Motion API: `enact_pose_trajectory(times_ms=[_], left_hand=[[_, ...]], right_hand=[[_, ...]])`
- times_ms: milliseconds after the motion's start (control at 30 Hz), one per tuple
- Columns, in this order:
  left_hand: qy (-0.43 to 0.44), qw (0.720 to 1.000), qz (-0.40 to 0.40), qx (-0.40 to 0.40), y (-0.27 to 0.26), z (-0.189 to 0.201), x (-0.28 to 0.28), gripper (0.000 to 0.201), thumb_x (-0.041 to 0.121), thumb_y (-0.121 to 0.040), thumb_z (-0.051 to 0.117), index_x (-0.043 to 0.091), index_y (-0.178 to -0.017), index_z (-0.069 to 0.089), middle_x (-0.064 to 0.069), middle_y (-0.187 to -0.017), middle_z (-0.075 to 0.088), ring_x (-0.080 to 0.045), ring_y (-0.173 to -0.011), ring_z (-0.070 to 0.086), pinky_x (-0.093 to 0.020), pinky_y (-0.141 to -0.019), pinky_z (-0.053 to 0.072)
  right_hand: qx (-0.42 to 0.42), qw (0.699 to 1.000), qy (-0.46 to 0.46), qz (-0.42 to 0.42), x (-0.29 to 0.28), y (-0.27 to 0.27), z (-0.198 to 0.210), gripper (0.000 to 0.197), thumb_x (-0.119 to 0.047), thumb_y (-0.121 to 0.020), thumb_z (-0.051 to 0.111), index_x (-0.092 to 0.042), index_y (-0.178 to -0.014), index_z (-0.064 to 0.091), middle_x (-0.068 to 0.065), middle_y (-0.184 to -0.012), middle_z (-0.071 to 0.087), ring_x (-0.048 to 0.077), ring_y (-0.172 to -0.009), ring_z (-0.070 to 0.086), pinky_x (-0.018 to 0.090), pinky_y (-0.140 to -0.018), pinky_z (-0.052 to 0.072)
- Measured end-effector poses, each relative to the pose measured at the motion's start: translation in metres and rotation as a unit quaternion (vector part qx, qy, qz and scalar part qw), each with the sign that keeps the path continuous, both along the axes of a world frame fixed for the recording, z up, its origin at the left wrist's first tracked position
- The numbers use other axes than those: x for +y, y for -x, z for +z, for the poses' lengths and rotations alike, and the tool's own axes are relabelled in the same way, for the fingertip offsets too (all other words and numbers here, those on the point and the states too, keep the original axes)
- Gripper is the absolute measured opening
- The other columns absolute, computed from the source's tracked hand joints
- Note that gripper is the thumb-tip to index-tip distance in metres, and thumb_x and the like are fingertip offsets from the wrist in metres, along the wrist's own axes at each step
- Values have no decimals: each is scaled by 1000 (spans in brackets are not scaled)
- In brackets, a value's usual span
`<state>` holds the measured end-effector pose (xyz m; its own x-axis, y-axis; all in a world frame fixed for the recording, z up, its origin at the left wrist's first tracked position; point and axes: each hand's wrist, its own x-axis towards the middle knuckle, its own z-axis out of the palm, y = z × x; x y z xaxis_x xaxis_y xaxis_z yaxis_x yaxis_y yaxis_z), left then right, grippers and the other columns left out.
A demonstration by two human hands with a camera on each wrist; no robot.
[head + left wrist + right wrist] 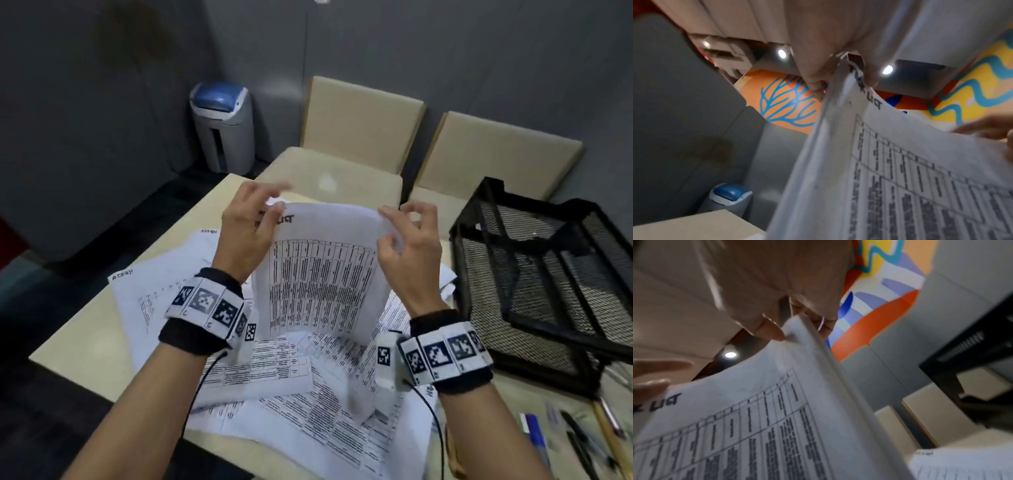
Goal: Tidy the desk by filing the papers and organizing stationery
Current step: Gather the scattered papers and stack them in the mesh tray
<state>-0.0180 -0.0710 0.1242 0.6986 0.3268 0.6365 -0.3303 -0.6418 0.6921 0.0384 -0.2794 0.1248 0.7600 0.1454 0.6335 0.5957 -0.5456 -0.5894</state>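
Observation:
I hold a bundle of printed sheets (322, 270) upright over the desk, its lower edge on the paper heap. My left hand (255, 222) pinches its top left corner, seen close in the left wrist view, left hand (830, 69), sheets (890, 170). My right hand (402, 233) pinches the top right corner between thumb and fingers; the right wrist view shows the right hand (789, 321) on the sheets (760, 410). More printed papers (294, 404) lie scattered on the desk (75, 346). Pens and markers (565, 435) lie at the front right.
A black wire-mesh tray rack (544, 274) stands on the right of the desk. Two beige chairs (363, 120) are behind the desk. A grey bin with a blue lid (222, 126) stands on the floor at the back left.

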Motion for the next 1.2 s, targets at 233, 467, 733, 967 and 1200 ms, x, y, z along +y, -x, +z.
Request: enact_pose_trajectory(times_ms=[233,467,733,967,1200], left_hand=[[120,986,-16,113,15,-36,-12,77,20,-87,62,17,-146,14,9,-136,43,0,-109,53,-19,-93,47],[271,948,-51,161,11,-32,-17,18,5,-90,52,14,-105,58,4,-93,68,-16,-82,63,-39,-80,55],[246,901,-185,305,25,-63,-5,82,70,-33,76,37,-105,55,16,-102,66,7,-92,64,-15,-75,49],[188,936,-69,290,9,-50,-45,12,23,-87,61,20,-81,52,-6,-77,56,-18,-72,55,-34,-74,50],[257,946,-115,160,-67,41,-136,7,9,-91,55,15,-88,52,8,-76,52,10,-58,55,-6,-54,45]], right_hand=[[241,947,-207,36,3,8,-38,64,10,-84,40,-17,-140,24,-12,-108,45,10,-89,52,15,-74,45],[277,922,-271,19,1,7,-41,36,18,-83,32,-15,-98,37,-9,-83,48,-11,-65,48,10,-64,41],[403,892,-194,70,-5,9,-66,43,10,-90,34,-13,-127,30,0,-112,51,16,-103,54,15,-72,43],[378,905,-185,61,-41,-4,-46,28,8,-89,31,-13,-108,37,-11,-91,51,13,-85,49,19,-69,44],[328,931,-150,55,-142,-10,-6,39,-6,-96,42,-12,-133,31,-4,-115,47,9,-104,49,15,-86,46]])
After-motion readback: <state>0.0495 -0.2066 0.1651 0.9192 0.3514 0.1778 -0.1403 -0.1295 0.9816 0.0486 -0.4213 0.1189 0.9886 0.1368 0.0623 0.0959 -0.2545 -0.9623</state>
